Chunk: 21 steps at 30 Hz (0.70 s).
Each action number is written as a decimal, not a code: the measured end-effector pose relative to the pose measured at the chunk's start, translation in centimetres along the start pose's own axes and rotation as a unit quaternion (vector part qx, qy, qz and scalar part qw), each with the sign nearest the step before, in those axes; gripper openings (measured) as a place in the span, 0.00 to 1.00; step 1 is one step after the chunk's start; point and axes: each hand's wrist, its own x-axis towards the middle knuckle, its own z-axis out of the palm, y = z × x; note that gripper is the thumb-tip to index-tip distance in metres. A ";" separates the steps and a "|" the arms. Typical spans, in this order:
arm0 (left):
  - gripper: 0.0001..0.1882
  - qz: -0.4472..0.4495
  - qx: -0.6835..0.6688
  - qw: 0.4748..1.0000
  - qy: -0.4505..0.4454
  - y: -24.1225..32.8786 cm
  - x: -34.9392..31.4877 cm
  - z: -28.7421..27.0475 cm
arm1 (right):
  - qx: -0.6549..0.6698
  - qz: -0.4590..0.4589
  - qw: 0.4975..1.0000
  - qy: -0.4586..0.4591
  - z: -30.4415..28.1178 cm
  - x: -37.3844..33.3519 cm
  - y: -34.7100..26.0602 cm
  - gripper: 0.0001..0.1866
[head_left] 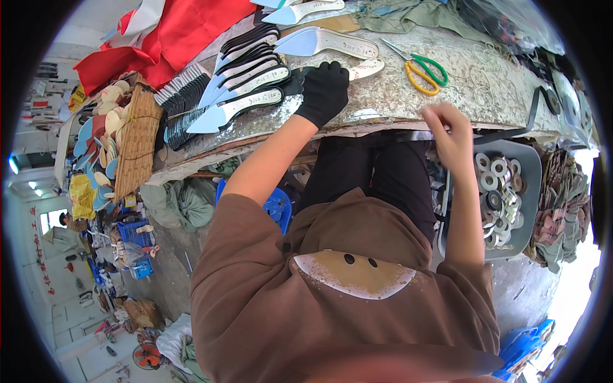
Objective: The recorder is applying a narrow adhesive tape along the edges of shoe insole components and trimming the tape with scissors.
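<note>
My left hand (324, 92), in a black glove, presses with curled fingers onto an insole (367, 69) on the worn workbench (364, 115). The insole's pale heel end shows to the right of the glove; the hand covers its middle. My bare right hand (452, 135) is raised at the bench's front edge with fingers bent together; what they hold, if anything, I cannot make out. A black strip (504, 134) passes by this hand. Left of the glove lie overlapping rows of insoles (258, 97) with blue front ends. More insoles (348, 45) lie beyond the glove.
Scissors (408, 57) with green and yellow handles lie right of the insoles. A grey bin (535, 191) of small rolls stands below the bench at right. Red cloth (198, 25) covers the far left. A woven basket (133, 143) of cut pieces adjoins the bench's left end.
</note>
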 end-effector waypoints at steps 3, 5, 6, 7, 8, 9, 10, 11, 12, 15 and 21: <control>0.08 -0.019 -0.043 0.999 0.006 0.5 0.1 -0.2 | -0.109 -0.110 0.988 -0.008 3.8 7.8 2.2 0.11; 0.08 -0.007 -0.063 0.998 0.024 1.4 0.1 -1.0 | -0.223 -0.183 0.957 0.026 6.7 12.3 5.5 0.15; 0.08 -0.006 -0.059 0.998 0.024 2.1 0.1 -1.3 | -0.280 -0.215 0.934 0.059 8.1 14.0 7.0 0.17; 0.07 -0.004 -0.047 0.999 0.027 2.7 -0.1 -1.4 | -0.274 -0.219 0.935 0.057 9.2 15.3 7.7 0.17; 0.07 -0.003 -0.034 0.999 0.030 3.1 -0.6 -1.6 | -0.357 -0.162 0.920 0.010 10.1 16.2 8.3 0.21; 0.07 -0.026 -0.053 0.998 0.004 3.6 -1.1 -2.5 | -0.436 -0.103 0.893 -0.037 10.7 17.0 8.8 0.25; 0.07 -0.030 -0.048 0.998 0.003 4.1 -2.0 -3.4 | -0.432 -0.107 0.894 -0.039 11.2 17.7 8.8 0.25; 0.07 -0.035 -0.108 0.993 0.012 4.7 -2.9 -4.3 | -0.467 -0.091 0.877 -0.068 11.4 18.3 9.0 0.26; 0.07 -0.043 -0.167 0.985 0.020 5.2 -3.9 -5.3 | -0.501 -0.076 0.857 -0.098 11.7 18.7 9.1 0.26; 0.09 -0.113 -0.288 0.950 -0.053 4.1 -4.9 -6.4 | -0.464 -0.133 0.875 -0.035 11.3 19.1 9.8 0.22; 0.18 0.018 -0.196 0.973 -0.119 -5.1 -2.2 0.8 | 0.010 -0.273 0.961 -0.038 9.4 18.7 7.7 0.15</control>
